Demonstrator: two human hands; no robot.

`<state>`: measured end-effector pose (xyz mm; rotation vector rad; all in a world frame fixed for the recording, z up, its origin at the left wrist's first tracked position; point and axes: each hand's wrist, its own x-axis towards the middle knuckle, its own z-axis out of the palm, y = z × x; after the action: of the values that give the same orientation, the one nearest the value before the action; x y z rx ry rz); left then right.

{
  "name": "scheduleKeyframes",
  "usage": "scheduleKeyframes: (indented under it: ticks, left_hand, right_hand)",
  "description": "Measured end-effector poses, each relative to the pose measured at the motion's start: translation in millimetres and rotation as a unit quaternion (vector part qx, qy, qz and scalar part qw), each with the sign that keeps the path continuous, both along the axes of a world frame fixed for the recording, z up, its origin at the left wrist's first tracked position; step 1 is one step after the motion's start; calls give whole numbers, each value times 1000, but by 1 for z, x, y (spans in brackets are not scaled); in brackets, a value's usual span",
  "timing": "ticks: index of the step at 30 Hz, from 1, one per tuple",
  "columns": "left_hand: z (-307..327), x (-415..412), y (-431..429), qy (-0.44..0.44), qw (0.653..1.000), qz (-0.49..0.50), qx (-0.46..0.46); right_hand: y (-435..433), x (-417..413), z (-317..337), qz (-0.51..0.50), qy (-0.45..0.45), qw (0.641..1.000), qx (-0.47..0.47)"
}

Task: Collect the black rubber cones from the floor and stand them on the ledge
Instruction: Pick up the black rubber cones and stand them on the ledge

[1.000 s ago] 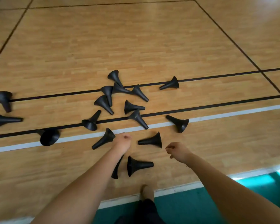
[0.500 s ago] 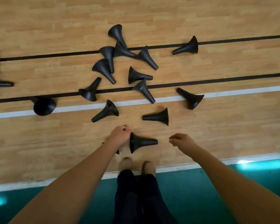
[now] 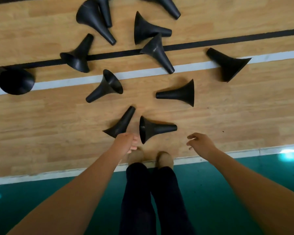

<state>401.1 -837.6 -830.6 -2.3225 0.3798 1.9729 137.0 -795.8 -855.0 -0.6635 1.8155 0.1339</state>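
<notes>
Several black rubber cones lie on their sides on the wooden floor (image 3: 227, 116). Nearest me are one cone (image 3: 121, 123) pointing up-right and another cone (image 3: 157, 128) with its flared base toward my left hand (image 3: 126, 144). That hand hovers between the two bases with loosely curled fingers, right at the first cone's rim, and grips nothing that I can see. My right hand (image 3: 200, 144) hangs in the air right of the second cone, fingers relaxed and holding nothing. Further out lie a cone (image 3: 178, 94) and another cone (image 3: 107, 86). No ledge is in view.
My two feet (image 3: 149, 157) stand at the white border line (image 3: 41, 173), with green flooring (image 3: 227, 180) behind it. More cones are scattered beyond across the black line (image 3: 227, 39) and white line (image 3: 71, 80), including one cone (image 3: 228, 65) at right and one cone (image 3: 15, 82) at far left.
My head has dropped lower and closer, so the cones look larger. Both hands have sunk toward the two nearest cones. My right hand's fingers have spread loose.
</notes>
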Motion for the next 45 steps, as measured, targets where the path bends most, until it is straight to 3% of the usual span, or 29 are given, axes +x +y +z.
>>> scheduleKeyframes:
  ticks: [5,8,12,19,24,28,34,45]
  left_hand:
    - [-61,13,22,3,998,-55,-31]
    - [-94,8,18,-6,999,-37,-37]
    - [-142,-7,1,36,998,45,-19]
    - [-248,-31,-13,26,998,-50,-4]
    - [-301,-44,-3,14,999,-43,-18]
    - [-309,-47,-2,2,1000,-27,-12]
    - [-253,-36,-17,21,999,25,-11]
    - [-8,-17,-50,-38,993,-10,-112]
  right_hand:
    - [3,1,-63,42,45,998,3]
    - [0,1,-101,56,51,997,-3]
    - [-7,1,-159,20,41,999,5]
    - [-18,-8,-267,-13,40,998,42]
    - [-16,-11,-322,-35,13,997,60]
    - [-10,-5,-335,-99,-3,994,55]
    - [-12,9,-277,-165,17,986,-6]
    - [-56,17,-27,-240,-32,963,-120]
